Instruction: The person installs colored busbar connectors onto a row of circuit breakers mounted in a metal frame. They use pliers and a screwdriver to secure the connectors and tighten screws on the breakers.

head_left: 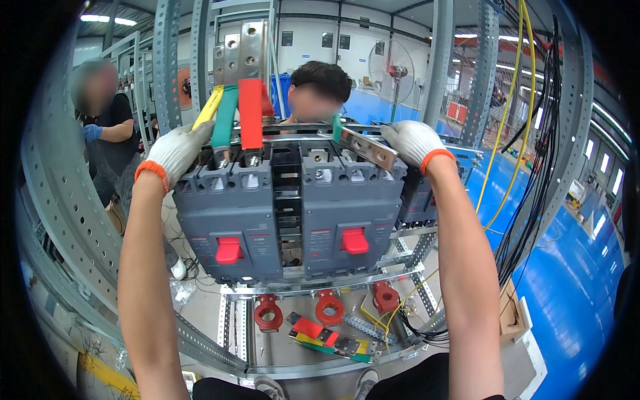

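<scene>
My left hand (175, 155), in a white glove with an orange cuff, closes round the lower part of a yellow-sleeved busbar (212, 107). Green (225, 117) and red (251, 113) sleeved busbars rise beside it from the left grey circuit breaker (230, 227). My right hand (415, 143), gloved alike, is curled at the back top corner of the right circuit breaker (350, 220). Just left of it a bare metal busbar (369, 148) with a green sleeve end lies tilted over that breaker's terminals. What the right fingers grip is hidden. Both breakers have red handles.
A person (320, 90) is close behind the breakers; another (110, 133) stands at the left. Steel uprights (440, 67) frame both sides. Black cables (537, 173) hang at the right. Below are red ring-shaped parts (329, 309) and a pile of coloured busbars (330, 339).
</scene>
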Action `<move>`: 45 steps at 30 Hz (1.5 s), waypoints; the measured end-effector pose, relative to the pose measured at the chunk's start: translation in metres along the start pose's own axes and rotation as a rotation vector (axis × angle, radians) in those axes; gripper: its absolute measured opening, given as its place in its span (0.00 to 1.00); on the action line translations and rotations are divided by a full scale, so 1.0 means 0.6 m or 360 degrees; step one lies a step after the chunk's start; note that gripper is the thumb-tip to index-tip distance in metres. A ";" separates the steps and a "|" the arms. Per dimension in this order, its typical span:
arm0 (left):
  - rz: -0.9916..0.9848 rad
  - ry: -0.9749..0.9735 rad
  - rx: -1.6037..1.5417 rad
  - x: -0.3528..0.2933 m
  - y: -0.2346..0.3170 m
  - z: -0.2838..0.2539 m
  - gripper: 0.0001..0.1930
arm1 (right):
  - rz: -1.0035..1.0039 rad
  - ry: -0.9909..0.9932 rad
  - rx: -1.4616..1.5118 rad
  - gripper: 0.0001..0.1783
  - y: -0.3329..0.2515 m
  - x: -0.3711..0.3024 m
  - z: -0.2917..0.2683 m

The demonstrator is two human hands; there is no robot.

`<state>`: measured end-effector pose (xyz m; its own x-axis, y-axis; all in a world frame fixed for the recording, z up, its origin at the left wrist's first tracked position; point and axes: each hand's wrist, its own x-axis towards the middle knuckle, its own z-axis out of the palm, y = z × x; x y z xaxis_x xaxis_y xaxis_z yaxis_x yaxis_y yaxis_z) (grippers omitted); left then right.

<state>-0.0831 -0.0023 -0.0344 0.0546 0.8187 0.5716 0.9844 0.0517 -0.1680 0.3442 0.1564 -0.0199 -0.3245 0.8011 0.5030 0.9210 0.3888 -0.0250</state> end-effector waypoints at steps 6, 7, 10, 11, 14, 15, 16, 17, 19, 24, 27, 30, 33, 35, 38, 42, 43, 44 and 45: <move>-0.0609 -0.0325 -0.0511 0.019 0.050 -0.032 0.19 | 0.0110 0.0115 0.0076 0.28 0.004 -0.013 0.002; -0.0148 -0.0223 -0.0196 0.016 0.031 -0.017 0.20 | 0.0115 0.0172 0.0067 0.26 0.010 -0.012 0.008; 0.0041 0.0022 -0.0177 0.007 -0.049 0.023 0.22 | 0.0096 0.0171 0.0081 0.23 -0.012 -0.015 -0.003; 0.0122 0.0063 -0.0166 0.012 -0.064 0.031 0.22 | 0.0069 0.0194 0.0098 0.25 -0.004 -0.011 0.003; -0.0546 0.0033 -0.0995 0.025 -0.099 0.059 0.26 | -0.0011 0.0196 0.0049 0.24 -0.019 -0.029 -0.006; -0.0444 0.0016 -0.1193 0.055 -0.069 0.058 0.33 | 0.0037 0.0184 0.0016 0.24 -0.001 -0.040 -0.017; -0.0452 0.0060 -0.1350 0.040 -0.109 0.071 0.32 | -0.0026 0.0151 0.0044 0.24 -0.020 -0.039 -0.011; -0.0523 -0.0067 -0.1586 0.040 -0.144 0.072 0.31 | -0.0063 0.0155 0.0010 0.23 -0.023 -0.037 -0.007; -0.0688 -0.0155 -0.1995 0.078 -0.110 0.078 0.28 | 0.0053 0.0211 0.0003 0.23 0.005 -0.032 0.004; -0.0726 -0.0455 -0.1659 0.068 -0.268 0.059 0.27 | 0.0148 0.0120 0.0095 0.22 -0.019 -0.019 0.003; -0.0686 -0.0429 -0.1632 0.039 -0.300 0.049 0.29 | 0.0086 0.0266 0.0358 0.22 -0.027 -0.022 0.004; -0.0828 -0.0178 -0.1822 0.071 -0.176 0.057 0.28 | 0.0147 0.0274 0.0262 0.22 0.001 -0.024 -0.003; -0.0956 0.0011 -0.1892 0.056 -0.086 0.035 0.28 | 0.0170 0.0331 0.0243 0.27 0.015 -0.019 0.005; -0.1077 0.0117 -0.1871 0.016 -0.066 0.010 0.28 | 0.0081 0.0376 0.0420 0.30 -0.014 -0.029 -0.004; -0.1112 0.0204 -0.1973 0.029 0.015 0.008 0.28 | 0.0041 0.0389 0.0328 0.31 0.015 -0.010 0.010; -0.1014 0.0141 -0.1886 0.027 -0.044 0.016 0.29 | -0.0125 0.0270 0.0095 0.25 0.011 0.020 0.012; -0.0994 0.0134 -0.1892 0.030 -0.045 0.021 0.29 | -0.0116 0.0272 0.0048 0.25 0.019 0.028 0.016; -0.0991 0.0143 -0.1910 0.030 -0.059 0.024 0.29 | -0.0126 0.0271 -0.0007 0.26 0.018 0.036 0.020; -0.0983 0.0141 -0.1917 0.031 -0.067 0.026 0.29 | -0.0100 0.0295 0.0032 0.26 0.015 0.031 0.021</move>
<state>-0.1240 0.0197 -0.0294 -0.4800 0.8024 0.3546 0.3835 -0.1717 0.9075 0.3435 0.1805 -0.0217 -0.3344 0.6781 0.6545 0.8949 0.4462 -0.0050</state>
